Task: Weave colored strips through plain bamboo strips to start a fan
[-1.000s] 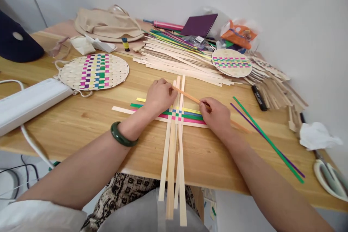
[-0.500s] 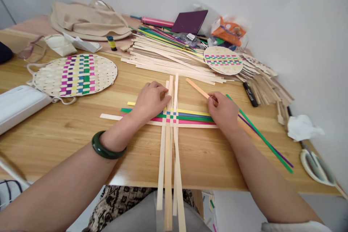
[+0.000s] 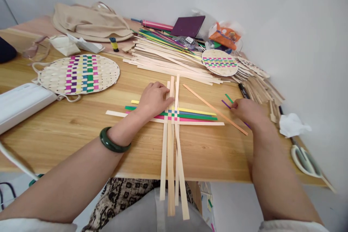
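Note:
In front of me lies a small weave (image 3: 173,115) of pale lengthwise strips crossed by yellow, blue, green, pink and pale strips. My left hand (image 3: 155,99) presses on its left side, thumb and fingertips closed about the upright pale strips. Long ends of these strips (image 3: 170,166) hang past the table edge. Off to the right, my right hand (image 3: 248,113) is pinched at a purple strip (image 3: 226,104); a green strip (image 3: 228,98) runs beside it, both partly hidden by the hand and arm. An orange strip (image 3: 214,108) lies loose between weave and right hand.
Pale strips (image 3: 168,61) are piled at the back. Finished woven pieces lie left (image 3: 81,74) and back right (image 3: 219,62). A black marker (image 3: 243,90), crumpled tissue (image 3: 293,125) and scissors (image 3: 306,161) are on the right. A white box-like object (image 3: 24,105) stands left.
My right hand has let go of the orange strip, now flat on the table, and moved right to the purple and green strips. The left hand stays on the weave.

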Motion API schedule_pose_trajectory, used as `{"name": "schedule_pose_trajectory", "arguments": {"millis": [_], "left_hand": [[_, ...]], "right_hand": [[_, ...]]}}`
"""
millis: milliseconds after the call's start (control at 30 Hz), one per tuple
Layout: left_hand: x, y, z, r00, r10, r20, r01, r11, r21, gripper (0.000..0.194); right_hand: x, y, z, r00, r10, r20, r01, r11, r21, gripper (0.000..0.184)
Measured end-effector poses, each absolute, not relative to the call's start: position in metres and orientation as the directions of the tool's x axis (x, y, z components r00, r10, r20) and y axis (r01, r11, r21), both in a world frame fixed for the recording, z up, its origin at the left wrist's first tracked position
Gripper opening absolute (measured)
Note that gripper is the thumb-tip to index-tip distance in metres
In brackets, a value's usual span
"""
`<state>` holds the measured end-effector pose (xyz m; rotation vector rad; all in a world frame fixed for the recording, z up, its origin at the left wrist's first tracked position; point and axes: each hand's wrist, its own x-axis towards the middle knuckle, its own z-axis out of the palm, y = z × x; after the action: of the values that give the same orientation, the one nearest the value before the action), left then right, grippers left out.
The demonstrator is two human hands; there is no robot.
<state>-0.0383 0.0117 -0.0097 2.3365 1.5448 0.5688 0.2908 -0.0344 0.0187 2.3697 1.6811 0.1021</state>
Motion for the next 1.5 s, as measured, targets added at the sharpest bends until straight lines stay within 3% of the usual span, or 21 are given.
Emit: {"name": "schedule_pose_trajectory", "arguments": {"millis": [100,267,333,433,533,633,767,900,1200,1500], "left_hand": [[-0.038,0.012,-0.008,0.357,0.920,0.161,0.811,-0.391,0.436,0.036],[-0.038,0.012,-0.009,0.363,0.915,0.176,0.811,-0.403,0.423,0.034],[-0.038,0.013,-0.010,0.360,0.915,0.180,0.811,-0.402,0.425,0.034],[-0.038,0.013,-0.011,0.356,0.917,0.182,0.808,-0.400,0.432,0.035],[-0.036,0.012,-0.010,0.350,0.920,0.175,0.808,-0.391,0.441,0.035],[-0.034,0.011,-0.008,0.335,0.927,0.167,0.806,-0.374,0.458,0.032],[-0.032,0.010,-0.007,0.308,0.938,0.160,0.789,-0.346,0.508,0.020],[-0.032,0.012,-0.009,0.284,0.943,0.173,0.730,-0.330,0.599,0.010],[-0.033,0.006,0.002,0.243,0.953,0.183,0.527,-0.288,0.800,0.005],[-0.037,0.006,0.015,0.242,0.951,-0.191,0.321,0.107,0.941,0.011]], "right_hand": [[0.294,-0.032,0.019,0.300,0.949,-0.100,0.925,-0.265,0.271,0.008],[0.297,-0.033,0.024,0.246,0.960,-0.135,0.961,-0.223,0.166,0.006],[0.298,-0.036,0.028,0.252,0.958,-0.136,0.966,-0.241,0.094,0.008],[0.300,-0.038,0.037,0.277,0.954,-0.115,0.946,-0.292,-0.144,0.004],[0.297,-0.040,0.050,0.363,0.927,0.097,0.883,-0.309,-0.354,0.013],[0.277,-0.041,0.060,0.279,0.907,0.315,0.896,-0.128,-0.425,0.020],[0.219,-0.039,0.056,-0.069,0.956,0.286,0.879,0.194,-0.435,0.022],[0.171,-0.035,0.033,-0.228,0.950,0.214,0.834,0.304,-0.461,0.022],[0.158,-0.047,-0.010,-0.104,0.942,0.320,0.771,0.280,-0.573,0.021],[0.160,-0.050,0.000,-0.089,0.878,0.470,0.831,0.326,-0.451,0.018]]}}
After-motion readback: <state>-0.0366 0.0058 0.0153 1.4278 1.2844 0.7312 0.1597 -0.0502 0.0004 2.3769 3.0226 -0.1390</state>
